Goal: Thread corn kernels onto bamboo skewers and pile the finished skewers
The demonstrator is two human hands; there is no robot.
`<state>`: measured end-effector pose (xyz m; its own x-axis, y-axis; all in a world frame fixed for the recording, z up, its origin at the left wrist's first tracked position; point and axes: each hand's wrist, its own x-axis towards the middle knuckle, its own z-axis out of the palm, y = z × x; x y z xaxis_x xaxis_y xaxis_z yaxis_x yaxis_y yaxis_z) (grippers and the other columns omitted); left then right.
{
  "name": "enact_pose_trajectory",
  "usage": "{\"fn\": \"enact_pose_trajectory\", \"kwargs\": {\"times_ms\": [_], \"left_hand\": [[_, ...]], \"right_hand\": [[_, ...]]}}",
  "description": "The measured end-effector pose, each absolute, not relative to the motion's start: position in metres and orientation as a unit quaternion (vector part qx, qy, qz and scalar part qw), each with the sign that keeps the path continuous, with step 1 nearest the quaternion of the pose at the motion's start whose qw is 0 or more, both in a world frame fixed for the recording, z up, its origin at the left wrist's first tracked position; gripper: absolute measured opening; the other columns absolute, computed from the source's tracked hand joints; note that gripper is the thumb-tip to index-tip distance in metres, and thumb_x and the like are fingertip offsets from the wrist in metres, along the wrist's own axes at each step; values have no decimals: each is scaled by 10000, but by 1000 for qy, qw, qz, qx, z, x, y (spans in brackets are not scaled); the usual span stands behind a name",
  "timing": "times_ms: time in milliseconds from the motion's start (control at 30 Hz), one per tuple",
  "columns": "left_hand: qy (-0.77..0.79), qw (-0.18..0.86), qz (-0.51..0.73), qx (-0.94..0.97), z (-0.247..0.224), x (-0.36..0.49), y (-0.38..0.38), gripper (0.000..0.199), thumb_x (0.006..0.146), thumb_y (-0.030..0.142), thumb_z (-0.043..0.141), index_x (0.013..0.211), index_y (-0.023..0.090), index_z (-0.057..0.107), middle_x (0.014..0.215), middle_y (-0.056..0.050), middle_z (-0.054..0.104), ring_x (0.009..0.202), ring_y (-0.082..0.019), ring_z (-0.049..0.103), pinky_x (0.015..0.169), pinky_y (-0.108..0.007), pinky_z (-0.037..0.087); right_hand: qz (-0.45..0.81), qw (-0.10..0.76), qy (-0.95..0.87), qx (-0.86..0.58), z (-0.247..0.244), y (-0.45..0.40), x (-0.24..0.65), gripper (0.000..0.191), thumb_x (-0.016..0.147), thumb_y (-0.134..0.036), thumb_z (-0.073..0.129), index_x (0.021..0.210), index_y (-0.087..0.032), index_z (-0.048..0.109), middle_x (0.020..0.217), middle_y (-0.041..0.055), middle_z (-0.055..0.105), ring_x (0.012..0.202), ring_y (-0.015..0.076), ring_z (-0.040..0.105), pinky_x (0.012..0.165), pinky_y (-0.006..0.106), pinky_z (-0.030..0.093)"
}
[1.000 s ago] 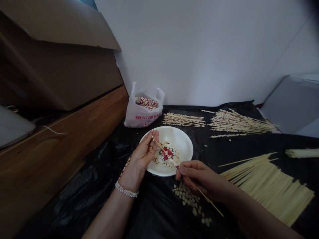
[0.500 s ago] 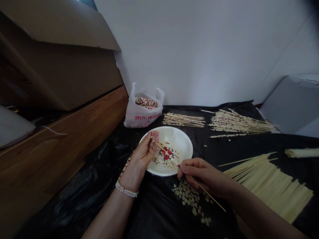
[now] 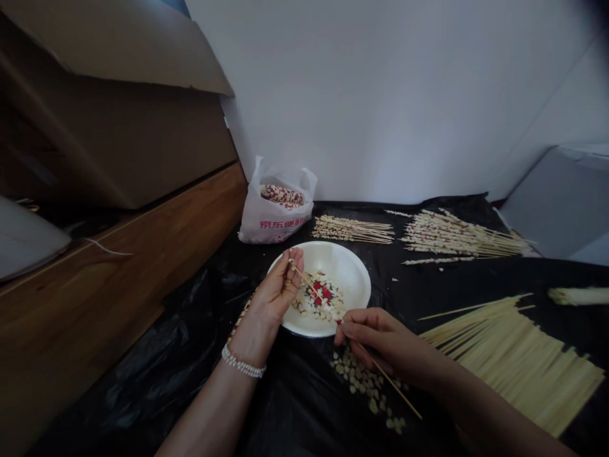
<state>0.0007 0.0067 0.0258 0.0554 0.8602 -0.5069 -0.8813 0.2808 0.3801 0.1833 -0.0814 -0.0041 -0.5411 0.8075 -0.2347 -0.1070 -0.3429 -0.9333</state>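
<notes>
My right hand (image 3: 373,336) pinches a thin bamboo skewer (image 3: 398,388) near the front rim of a white bowl (image 3: 349,263). A small red-and-pale piece (image 3: 339,322) shows at its fingertips. The skewer slants up across the bowl to my left hand (image 3: 280,289), whose fingertips are closed around a small pale piece at its upper end. Pale and dark red pieces (image 3: 328,313) lie in the bowl over a red flower print. Beneath my left forearm, something with red and pale pieces is partly hidden.
Loose pale pieces (image 3: 364,384) lie on the black plastic sheet (image 3: 285,406). Bare skewers (image 3: 523,362) are fanned out at right. Filled skewers (image 3: 352,228) and a larger pile (image 3: 442,235) lie behind. A white plastic bag (image 3: 273,225) stands by a cardboard box (image 3: 157,139).
My right hand has shifted slightly left and down along with the lower end of the skewer. My left hand stays nearly in place at the upper end.
</notes>
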Motion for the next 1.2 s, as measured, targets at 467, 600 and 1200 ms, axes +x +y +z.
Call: {"fn": "enact_pose_trajectory", "kwargs": {"times_ms": [467, 600, 1200], "left_hand": [[338, 712, 615, -9, 19, 7, 6, 153, 898, 69, 498, 989, 93, 618, 683, -39, 705, 580, -105, 686, 590, -159, 570], [331, 719, 611, 10, 17, 7, 6, 136, 899, 103, 514, 969, 93, 630, 741, -64, 725, 615, -109, 692, 623, -180, 577], [317, 761, 561, 73, 14, 8, 2, 146, 892, 145, 546, 974, 84, 650, 807, -77, 738, 667, -121, 701, 620, -205, 586]], "right_hand": [[716, 318, -494, -377, -8, -83, 174, 277, 888, -402, 569, 794, -162, 671, 411, -75, 503, 289, 44, 290, 313, 187, 168], [716, 326, -490, -375, -9, -84, 175, 270, 898, -388, 561, 799, -163, 675, 420, -73, 500, 295, 44, 290, 319, 194, 163], [704, 360, -490, -366, -7, -84, 176, 275, 910, -372, 545, 803, -158, 679, 423, -81, 482, 304, 37, 251, 324, 193, 135]]}}
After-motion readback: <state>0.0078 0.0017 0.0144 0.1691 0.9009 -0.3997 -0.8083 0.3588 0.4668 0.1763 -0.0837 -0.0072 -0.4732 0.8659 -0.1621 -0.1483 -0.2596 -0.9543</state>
